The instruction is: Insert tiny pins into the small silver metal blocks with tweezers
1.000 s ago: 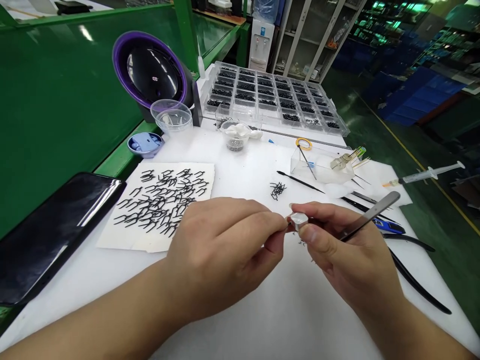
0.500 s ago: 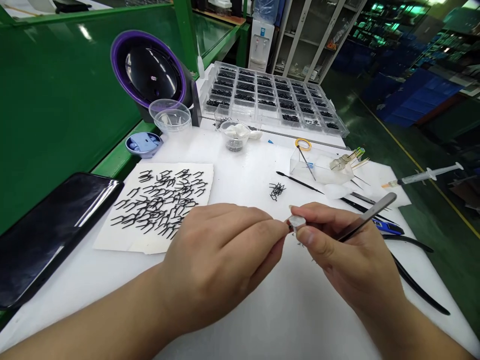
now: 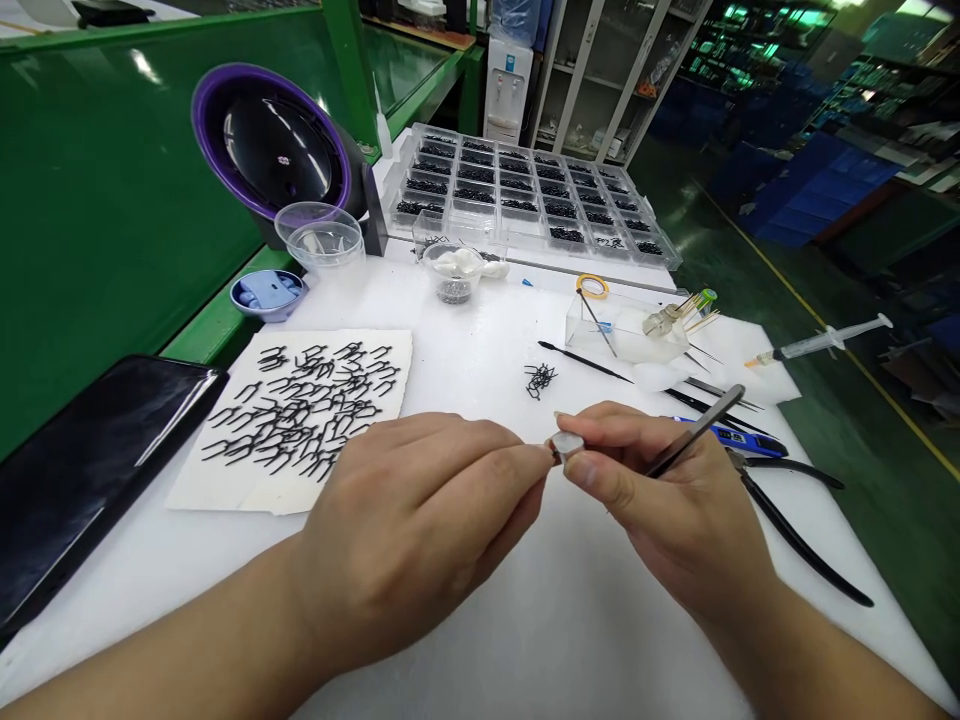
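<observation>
My right hand (image 3: 667,490) pinches a small pale, silvery round piece (image 3: 568,445) between thumb and index finger. Metal tweezers (image 3: 701,425) are tucked in the same hand, sticking up to the right. Closed fingertips of my left hand (image 3: 435,520) meet the left edge of the round piece, beside a tiny dark bit; what they grip is mostly hidden. Just beyond both hands lies a small pile of bent black pieces (image 3: 540,380). To the left, rows of similar black pieces (image 3: 300,400) rest on a cream sheet (image 3: 195,490), partly covered by my left hand.
A divided clear case (image 3: 517,215) of black pieces stands at the back. Right of my hands lie black-handled pliers (image 3: 806,545), a blue tool (image 3: 742,437) and a syringe (image 3: 825,340). A purple-rimmed device (image 3: 281,150) and a dark glossy panel (image 3: 97,470) sit left.
The whole view has shifted slightly left. Both hands keep nearly the same pinch on the round piece, and the tweezers look a little steeper.
</observation>
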Action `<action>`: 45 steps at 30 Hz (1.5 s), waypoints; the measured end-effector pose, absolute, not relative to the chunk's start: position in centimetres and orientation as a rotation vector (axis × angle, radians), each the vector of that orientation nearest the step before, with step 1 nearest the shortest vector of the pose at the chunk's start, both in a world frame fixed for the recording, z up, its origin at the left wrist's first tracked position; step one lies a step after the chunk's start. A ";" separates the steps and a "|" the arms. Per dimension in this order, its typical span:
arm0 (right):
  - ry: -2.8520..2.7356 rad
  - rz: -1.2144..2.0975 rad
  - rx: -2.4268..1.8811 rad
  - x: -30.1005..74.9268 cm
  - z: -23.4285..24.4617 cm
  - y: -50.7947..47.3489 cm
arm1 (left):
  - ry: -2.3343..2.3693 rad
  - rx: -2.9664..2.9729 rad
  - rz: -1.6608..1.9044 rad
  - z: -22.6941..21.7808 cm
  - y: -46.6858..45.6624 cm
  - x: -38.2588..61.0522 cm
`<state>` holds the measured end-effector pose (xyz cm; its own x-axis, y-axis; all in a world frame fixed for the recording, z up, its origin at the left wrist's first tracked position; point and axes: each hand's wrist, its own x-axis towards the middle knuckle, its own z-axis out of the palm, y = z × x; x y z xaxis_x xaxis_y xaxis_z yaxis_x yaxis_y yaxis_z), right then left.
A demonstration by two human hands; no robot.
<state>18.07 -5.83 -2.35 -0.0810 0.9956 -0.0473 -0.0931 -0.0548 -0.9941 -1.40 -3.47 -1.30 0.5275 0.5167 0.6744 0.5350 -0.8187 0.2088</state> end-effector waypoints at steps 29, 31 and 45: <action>-1.139 1.394 -1.199 18.1 -1.8 -5.5 | -0.918 -2.742 -1.181 -1.6 -3.1 -1.6; -1.143 1.388 -1.203 18.1 -1.8 -5.6 | -0.918 -2.743 -1.199 -1.4 -3.1 -1.5; -1.128 1.419 -1.193 18.2 -1.8 -5.6 | -1.004 -2.729 -1.189 -1.5 -3.1 -1.4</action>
<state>18.15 -5.55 -1.78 -0.0914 0.9869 -0.1329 -0.0932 -0.1413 -0.9856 -1.36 -3.05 -1.51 0.5093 0.5553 0.6575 0.5550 -0.7958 0.2422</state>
